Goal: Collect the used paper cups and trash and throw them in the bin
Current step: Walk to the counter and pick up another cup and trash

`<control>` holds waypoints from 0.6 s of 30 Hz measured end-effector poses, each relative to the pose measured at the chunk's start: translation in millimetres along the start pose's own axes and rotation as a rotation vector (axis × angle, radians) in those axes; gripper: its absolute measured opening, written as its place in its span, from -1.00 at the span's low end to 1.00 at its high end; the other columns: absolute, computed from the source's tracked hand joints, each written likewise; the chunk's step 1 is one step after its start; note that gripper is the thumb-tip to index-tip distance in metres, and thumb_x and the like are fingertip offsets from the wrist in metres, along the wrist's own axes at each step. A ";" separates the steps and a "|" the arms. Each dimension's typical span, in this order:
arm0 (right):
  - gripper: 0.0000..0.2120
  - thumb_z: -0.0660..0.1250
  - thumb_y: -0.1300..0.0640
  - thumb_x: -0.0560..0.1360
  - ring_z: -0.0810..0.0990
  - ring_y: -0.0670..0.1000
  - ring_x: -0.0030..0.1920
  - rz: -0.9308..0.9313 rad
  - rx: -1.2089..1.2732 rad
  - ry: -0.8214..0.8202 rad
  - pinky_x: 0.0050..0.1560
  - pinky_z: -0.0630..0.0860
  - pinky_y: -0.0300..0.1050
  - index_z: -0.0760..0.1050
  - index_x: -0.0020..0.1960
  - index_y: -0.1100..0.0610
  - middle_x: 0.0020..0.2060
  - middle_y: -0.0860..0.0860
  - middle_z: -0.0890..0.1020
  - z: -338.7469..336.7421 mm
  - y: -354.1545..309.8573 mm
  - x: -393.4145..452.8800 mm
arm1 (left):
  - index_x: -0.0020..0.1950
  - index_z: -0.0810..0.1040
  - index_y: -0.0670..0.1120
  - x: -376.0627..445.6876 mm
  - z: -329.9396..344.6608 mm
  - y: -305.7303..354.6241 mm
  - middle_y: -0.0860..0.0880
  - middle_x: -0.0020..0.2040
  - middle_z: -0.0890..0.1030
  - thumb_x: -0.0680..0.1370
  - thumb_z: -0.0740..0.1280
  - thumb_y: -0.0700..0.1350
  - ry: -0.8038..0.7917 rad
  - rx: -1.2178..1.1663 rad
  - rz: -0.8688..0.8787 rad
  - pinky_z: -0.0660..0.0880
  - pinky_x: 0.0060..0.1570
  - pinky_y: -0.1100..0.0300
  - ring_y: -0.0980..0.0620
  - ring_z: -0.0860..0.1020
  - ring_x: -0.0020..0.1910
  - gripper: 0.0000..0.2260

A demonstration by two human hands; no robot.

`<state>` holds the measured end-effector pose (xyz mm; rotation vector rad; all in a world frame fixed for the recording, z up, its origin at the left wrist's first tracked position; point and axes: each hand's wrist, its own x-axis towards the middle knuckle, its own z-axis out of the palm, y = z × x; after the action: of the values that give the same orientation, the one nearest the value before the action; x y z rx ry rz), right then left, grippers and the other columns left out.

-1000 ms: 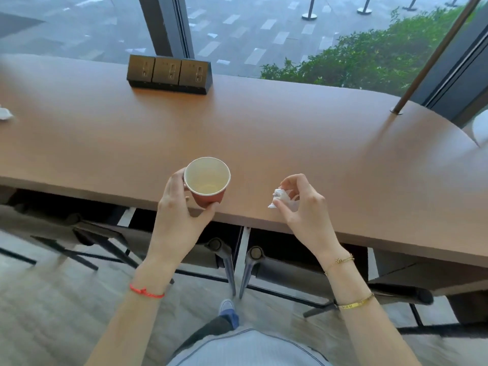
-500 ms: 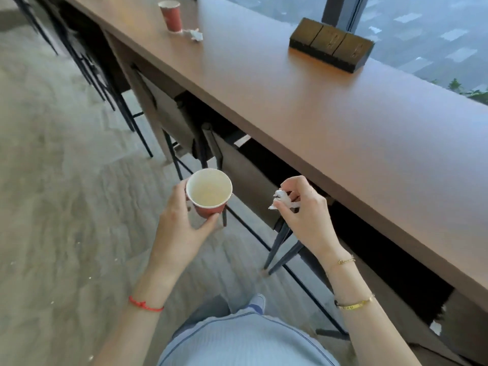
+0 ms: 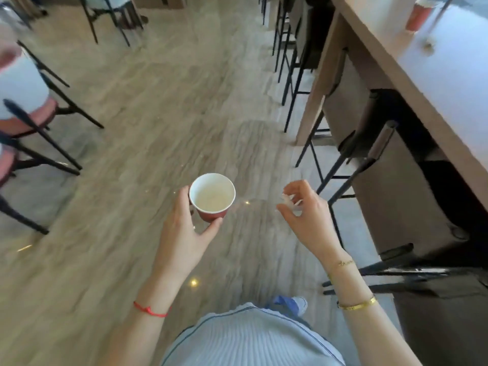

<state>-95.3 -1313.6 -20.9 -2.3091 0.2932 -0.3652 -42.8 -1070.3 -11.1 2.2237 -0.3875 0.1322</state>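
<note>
The left hand (image 3: 184, 228) pinches a red cup (image 3: 212, 196) by its base, mouth up, over the floor (image 3: 148, 107). The right hand (image 3: 303, 210) at 3 o'clock curls loosely round a blurred white scrap (image 3: 289, 204); that light hold could drop it. Another cup (image 3: 418, 17) waits on the worktop (image 3: 449, 75) at 1 o'clock. No bin shows, and stool legs crowd the right.

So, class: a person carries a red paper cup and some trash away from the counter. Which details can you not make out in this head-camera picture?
- Bin: none in the head view.
- Trash in the right hand: motion blur and curled fingers leave only a pale smear.
- Second red cup on the counter: top cut off by the frame edge, blurred.
- Held paper cup in the left hand: liquid or stain inside is unclear.
</note>
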 end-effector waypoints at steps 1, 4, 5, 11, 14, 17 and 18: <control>-0.72 0.44 0.11 0.46 0.51 -0.16 -0.10 -0.026 0.012 -0.031 -0.06 0.41 -0.35 0.41 0.09 0.04 -0.04 -0.11 0.56 18.2 -15.3 -2.7 | 0.35 0.31 -0.03 -10.9 -19.4 -13.2 0.05 0.17 0.52 0.37 0.54 -0.03 0.029 0.020 -0.034 0.49 -0.01 0.10 0.01 0.54 0.07 -0.36; -0.68 0.44 0.13 0.45 0.50 -0.18 -0.10 -0.112 0.050 -0.122 -0.02 0.47 -0.22 0.37 0.10 0.03 -0.03 -0.13 0.55 70.7 -60.2 -15.1 | 0.33 0.32 -0.07 -46.9 -75.9 -51.4 0.04 0.14 0.53 0.36 0.54 -0.03 0.118 0.093 -0.123 0.49 -0.04 0.09 -0.01 0.55 0.03 -0.37; -0.67 0.44 0.13 0.45 0.50 -0.19 -0.09 -0.139 0.062 -0.154 -0.02 0.47 -0.23 0.36 0.11 0.01 -0.02 -0.14 0.55 87.2 -75.2 -19.8 | 0.32 0.32 -0.08 -59.4 -94.0 -63.1 0.03 0.13 0.53 0.36 0.55 -0.04 0.146 0.114 -0.156 0.49 -0.05 0.07 -0.02 0.55 0.03 -0.37; -0.64 0.46 0.16 0.42 0.51 -0.14 -0.12 -0.297 0.113 -0.387 -0.05 0.48 -0.27 0.35 0.10 0.02 -0.03 -0.12 0.57 182.3 -161.6 -43.4 | 0.31 0.34 -0.09 -132.9 -187.4 -122.0 0.00 0.13 0.54 0.34 0.56 -0.04 0.356 0.198 -0.356 0.44 -0.07 0.21 -0.01 0.55 -0.01 -0.37; -0.63 0.47 0.17 0.41 0.51 -0.13 -0.14 -0.402 0.132 -0.509 -0.07 0.43 -0.35 0.36 0.10 0.04 -0.04 -0.14 0.56 227.5 -206.4 -50.0 | 0.32 0.34 -0.07 -167.2 -223.6 -145.2 0.02 0.16 0.54 0.34 0.56 -0.04 0.478 0.181 -0.467 0.45 -0.04 0.24 0.03 0.56 0.01 -0.36; -0.64 0.46 0.18 0.41 0.51 -0.13 -0.13 -0.509 0.155 -0.659 -0.09 0.38 -0.46 0.35 0.09 0.03 -0.05 -0.12 0.56 276.1 -253.7 -57.1 | 0.31 0.34 -0.07 -200.0 -255.4 -169.1 0.02 0.14 0.54 0.33 0.57 -0.05 0.612 0.207 -0.573 0.50 -0.03 0.14 0.00 0.57 0.02 -0.36; -0.64 0.46 0.18 0.41 0.52 -0.12 -0.13 -0.539 0.162 -0.700 -0.09 0.38 -0.46 0.36 0.09 0.04 -0.05 -0.11 0.56 291.7 -268.2 -59.0 | 0.30 0.34 -0.06 -208.0 -264.6 -176.0 0.04 0.13 0.53 0.33 0.56 -0.05 0.657 0.208 -0.606 0.50 -0.02 0.14 0.00 0.57 0.02 -0.36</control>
<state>-22.6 -919.7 -30.6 -2.1680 -0.6858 0.1724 -173.1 -713.6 -21.7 2.2427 0.6757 0.5693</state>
